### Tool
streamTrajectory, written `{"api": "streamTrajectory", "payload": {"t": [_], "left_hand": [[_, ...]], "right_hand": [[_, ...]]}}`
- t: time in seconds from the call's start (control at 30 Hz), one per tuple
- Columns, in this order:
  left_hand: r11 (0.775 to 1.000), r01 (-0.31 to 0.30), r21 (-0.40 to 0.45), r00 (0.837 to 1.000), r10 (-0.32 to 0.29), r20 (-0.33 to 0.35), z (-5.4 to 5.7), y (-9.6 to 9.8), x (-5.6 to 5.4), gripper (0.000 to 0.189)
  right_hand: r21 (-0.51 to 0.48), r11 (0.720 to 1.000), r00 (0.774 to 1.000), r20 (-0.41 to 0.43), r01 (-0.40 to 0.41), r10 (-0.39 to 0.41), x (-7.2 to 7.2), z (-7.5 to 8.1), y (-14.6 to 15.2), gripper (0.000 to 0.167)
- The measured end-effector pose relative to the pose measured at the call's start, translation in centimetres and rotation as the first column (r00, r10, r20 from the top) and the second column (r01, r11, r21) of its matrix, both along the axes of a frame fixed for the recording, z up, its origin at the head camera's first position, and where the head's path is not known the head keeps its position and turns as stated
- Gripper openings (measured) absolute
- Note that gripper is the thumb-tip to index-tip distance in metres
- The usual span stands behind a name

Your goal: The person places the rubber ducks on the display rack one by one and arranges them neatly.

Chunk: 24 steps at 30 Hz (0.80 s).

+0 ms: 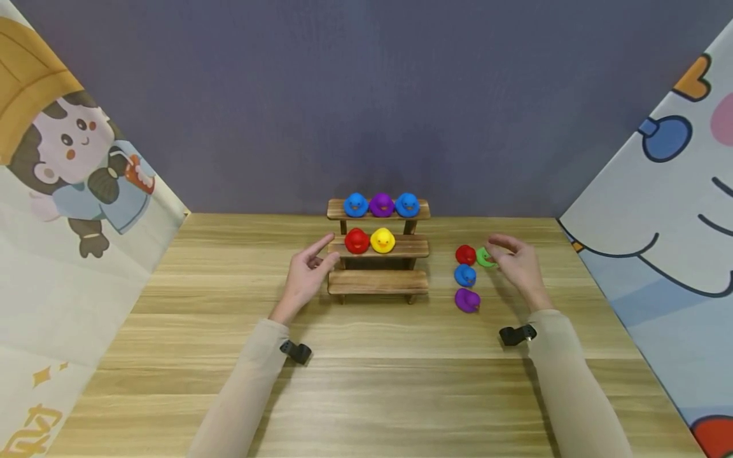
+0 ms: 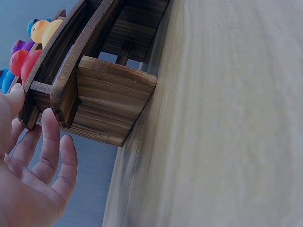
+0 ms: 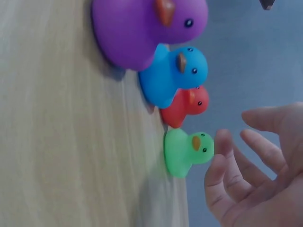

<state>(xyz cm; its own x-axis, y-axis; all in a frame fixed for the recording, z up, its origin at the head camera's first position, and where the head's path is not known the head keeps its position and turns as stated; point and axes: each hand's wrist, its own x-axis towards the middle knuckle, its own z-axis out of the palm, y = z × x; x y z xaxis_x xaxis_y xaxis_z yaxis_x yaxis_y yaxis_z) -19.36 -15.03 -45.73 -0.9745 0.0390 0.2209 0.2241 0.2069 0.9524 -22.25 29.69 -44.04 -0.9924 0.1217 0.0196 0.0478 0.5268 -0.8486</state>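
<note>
My left hand (image 1: pixel 305 273) is at the left end of a small three-step wooden shelf (image 1: pixel 378 282), thumb and fingers spread around its edge. In the left wrist view the fingertips (image 2: pixel 49 120) overlap the shelf's end. On the middle step sit a red rubber duck (image 1: pixel 357 241) and a yellow rubber duck (image 1: pixel 382 240). My right hand (image 1: pixel 518 267) hovers by a green rubber duck (image 3: pixel 182 152), fingers loosely bent with nothing between them. It partly hides that duck in the head view. Close by stand a red duck (image 1: pixel 466 255), a blue duck (image 1: pixel 465 275) and a purple duck (image 1: pixel 467 300).
The shelf's top step carries a blue duck (image 1: pixel 356 205), a purple duck (image 1: pixel 382 205) and another blue duck (image 1: pixel 408 205). The wooden table (image 1: pixel 378 381) meets a dark grey wall (image 1: pixel 366 102) behind the shelf. Cartoon-printed panels (image 1: pixel 86 305) flank both sides.
</note>
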Motion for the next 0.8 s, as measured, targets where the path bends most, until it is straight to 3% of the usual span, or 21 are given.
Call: {"api": "streamTrajectory", "payload": {"t": [0.5,0.8], "left_hand": [[1.0,-0.01,-0.019,1.0,0.009,-0.001,-0.1,0.0,0.0,0.05],[1.0,-0.016,-0.013,1.0,0.016,0.004,0.0,0.1,0.0,0.05]], "right_hand": [[-0.003,1.0,0.998,0.062,0.024,-0.023,-0.2,-1.6,0.5,0.048],[-0.075,0.997,0.998,0.055,0.023,-0.018,-0.2,-2.1,0.6,0.05]]}}
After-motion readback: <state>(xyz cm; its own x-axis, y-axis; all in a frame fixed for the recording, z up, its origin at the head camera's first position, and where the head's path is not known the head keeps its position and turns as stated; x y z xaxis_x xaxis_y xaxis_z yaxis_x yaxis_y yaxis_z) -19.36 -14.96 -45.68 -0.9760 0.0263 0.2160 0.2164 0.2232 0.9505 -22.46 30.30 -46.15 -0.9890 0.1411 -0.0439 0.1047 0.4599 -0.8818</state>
